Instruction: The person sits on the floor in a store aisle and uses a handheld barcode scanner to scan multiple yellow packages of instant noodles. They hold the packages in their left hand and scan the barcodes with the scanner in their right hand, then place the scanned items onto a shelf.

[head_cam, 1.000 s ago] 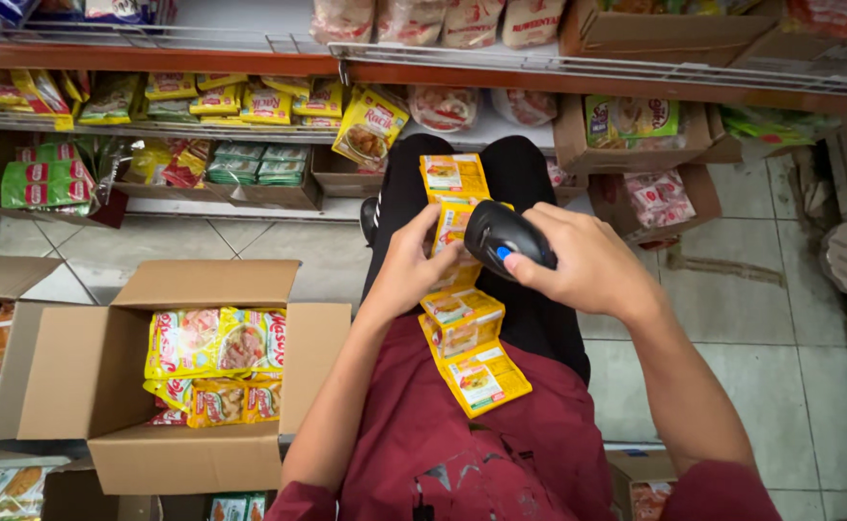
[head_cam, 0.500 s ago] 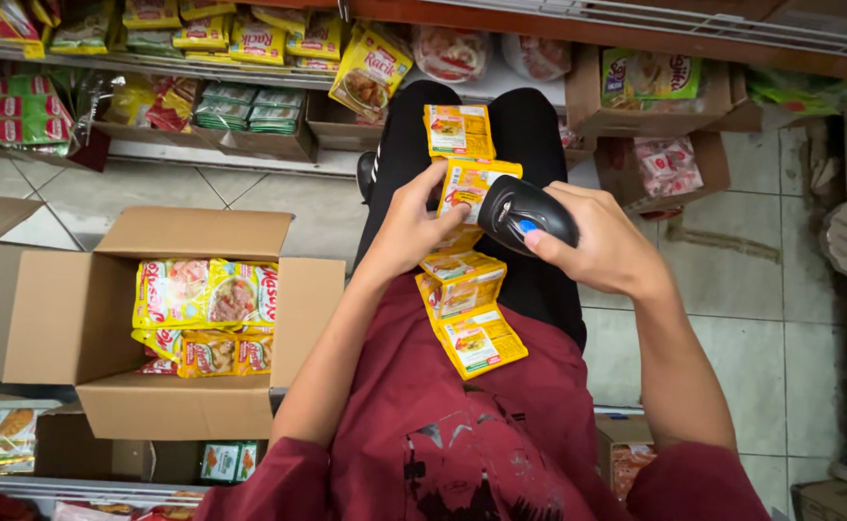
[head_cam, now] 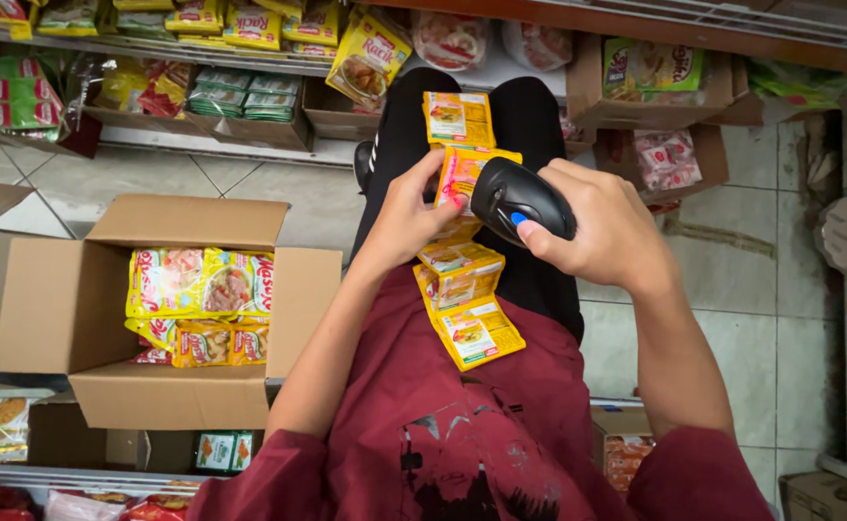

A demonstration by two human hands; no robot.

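**Scanner over a strip of yellow sachets**

On the lap of the seated person, a strip of yellow seasoning sachets (head_cam: pixel 462 256) runs from the knees down to the dark red shirt (head_cam: pixel 481 425). The sachets are joined one to another, and the strip lies along the black trousers (head_cam: pixel 539 125). The left hand (head_cam: pixel 406 217) holds one sachet near the upper middle of the strip; the thumb and fingers are closed on its left edge and lift it a little. The right hand (head_cam: pixel 597 227) is wrapped firmly around a black handheld barcode scanner (head_cam: pixel 518 198), with the thumb resting on its blue button. The scanner head points to the left, at the sachet which the left hand holds, and it is just above this sachet.

To the person's left, an open cardboard box (head_cam: pixel 67 299) stands on the tiled floor (head_cam: pixel 751 318). It holds more packets in yellow, red and green colours (head_cam: pixel 202 299). Beyond the knees, low shelves (head_cam: pixel 202 53) carry rows of similar packets and small cartons. Another open carton (head_cam: pixel 650 96) with packets sits at the right side of the shelves, near the right knee.
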